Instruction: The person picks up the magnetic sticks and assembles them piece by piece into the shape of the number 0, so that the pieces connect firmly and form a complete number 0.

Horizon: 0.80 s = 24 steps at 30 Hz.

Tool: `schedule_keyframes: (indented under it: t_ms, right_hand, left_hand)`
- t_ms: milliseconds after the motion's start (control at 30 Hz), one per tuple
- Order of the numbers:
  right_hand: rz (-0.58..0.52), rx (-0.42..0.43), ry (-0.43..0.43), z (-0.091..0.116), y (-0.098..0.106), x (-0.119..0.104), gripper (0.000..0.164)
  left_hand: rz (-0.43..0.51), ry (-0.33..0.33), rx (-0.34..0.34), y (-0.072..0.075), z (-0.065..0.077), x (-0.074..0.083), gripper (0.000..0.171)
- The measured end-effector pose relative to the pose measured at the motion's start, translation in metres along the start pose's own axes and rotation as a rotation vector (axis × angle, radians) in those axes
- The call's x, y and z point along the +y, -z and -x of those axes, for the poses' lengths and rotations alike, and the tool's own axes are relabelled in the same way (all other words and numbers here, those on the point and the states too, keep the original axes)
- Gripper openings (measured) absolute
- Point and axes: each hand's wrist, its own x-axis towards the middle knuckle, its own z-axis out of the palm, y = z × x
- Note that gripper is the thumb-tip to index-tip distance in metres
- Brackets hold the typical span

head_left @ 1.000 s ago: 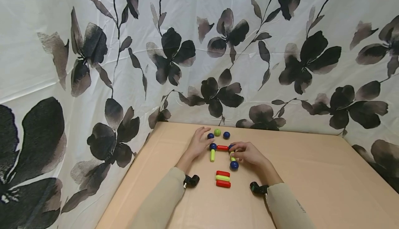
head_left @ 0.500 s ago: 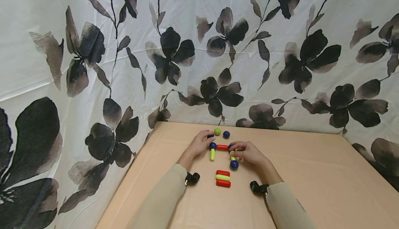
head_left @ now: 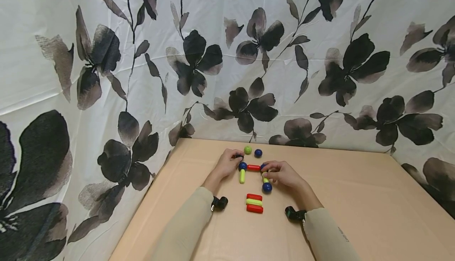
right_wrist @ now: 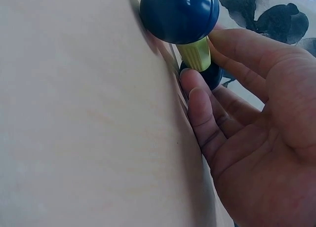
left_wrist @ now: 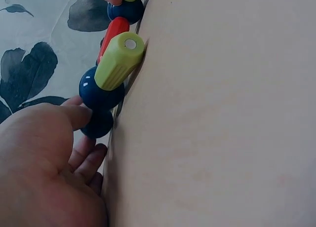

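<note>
My left hand [head_left: 225, 163] pinches a blue ball [left_wrist: 98, 124] between thumb and fingers, close to the left blue corner ball [head_left: 243, 166]. From that corner ball a yellow-green magnetic rod [head_left: 242, 176] points toward me, its silver end disc showing in the left wrist view. A red rod [head_left: 253, 168] links it to the right corner ball [head_left: 263, 168], partly behind fingers. My right hand [head_left: 284, 173] grips the right yellow-green rod [right_wrist: 195, 55] near that corner ball. At the rod's near end sits another blue ball [head_left: 267, 188].
Nearer me, two red rods [head_left: 254, 209] lie with a yellow-green rod [head_left: 254, 202] between them. Behind the frame are a green ball [head_left: 247, 150] and a blue ball [head_left: 258, 153]. A flowered cloth [head_left: 213, 107] hangs behind the tan table [head_left: 355, 198].
My left hand's fingers have closed round the blue ball at the back left, having been stretched beside it. The right hand keeps its grip, and the rods have stayed in place.
</note>
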Motion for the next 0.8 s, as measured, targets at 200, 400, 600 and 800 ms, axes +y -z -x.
schedule_keyframes:
  t_ms: [200,400,600,800]
  right_hand:
    - [-0.009,-0.002,0.000,0.0005,0.0004,-0.0017,0.026]
    - [0.014,0.006,0.002,-0.0002,0.0009,-0.0026,0.025]
    - [0.015,0.007,-0.003,-0.0014,0.0013,-0.0013,0.026]
    - [0.014,0.009,-0.011,-0.0022,0.0009,-0.0005,0.026]
  left_hand:
    - [-0.039,0.026,0.011,-0.0014,0.0006,0.0019,0.025]
    - [-0.011,0.076,0.027,-0.0018,0.0017,0.0048,0.026]
    - [0.005,0.112,0.021,-0.0021,0.0015,0.0037,0.025]
    - [-0.008,0.106,0.021,-0.0017,0.0013,0.0034,0.022]
